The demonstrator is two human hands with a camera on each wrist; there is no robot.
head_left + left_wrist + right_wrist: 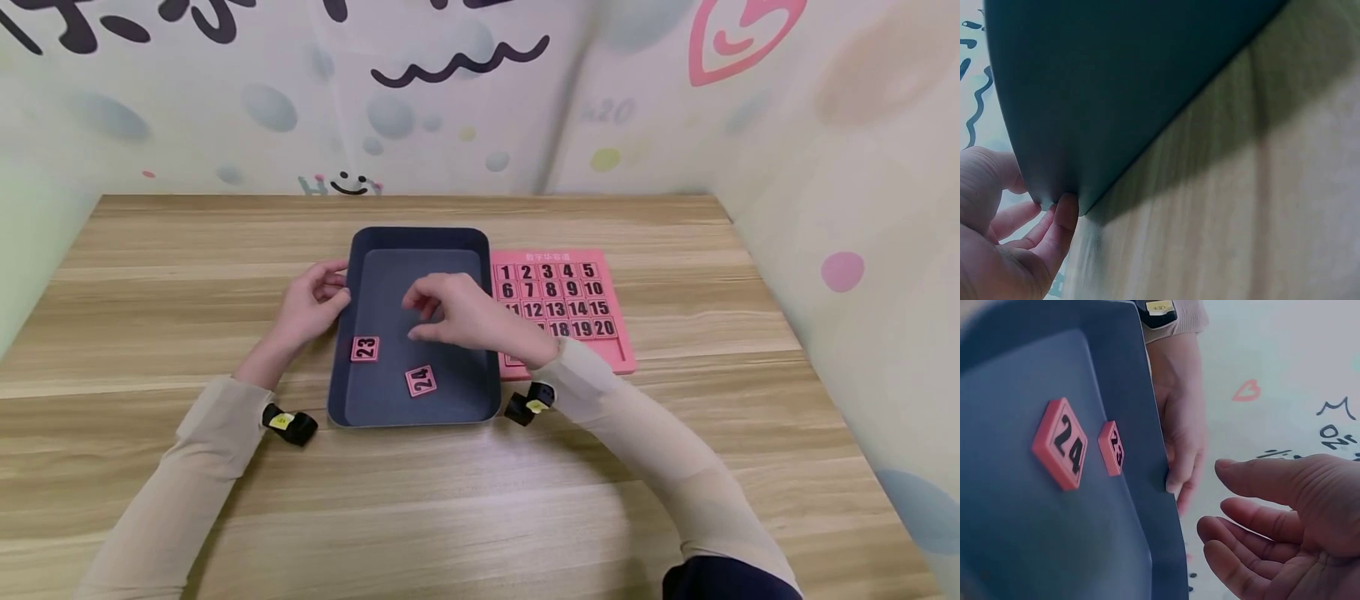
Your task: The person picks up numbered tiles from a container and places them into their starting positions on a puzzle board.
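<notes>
A dark blue-grey tray (420, 412) lies on the table, holding two pink number tiles. Tile 23 (365, 348) is near its left wall, and tile 24 (421, 381) lies tilted toward the near side. My left hand (310, 298) grips the tray's left side, thumb at the rim and fingers against the outer wall, as the left wrist view also shows (1022, 231). Over the tray hovers my right hand (457, 312), fingers loosely bent and thumb apart; nothing shows between them in the right wrist view. Beside the tray is a pink number puzzle board (618, 350), partly hidden by my right forearm.
Rows of numbered tiles (572, 288) fill the upper part of the board, which touches or nearly touches the tray's right side. The wooden table (450, 517) ends at a patterned wall (465, 125) behind and another at the right.
</notes>
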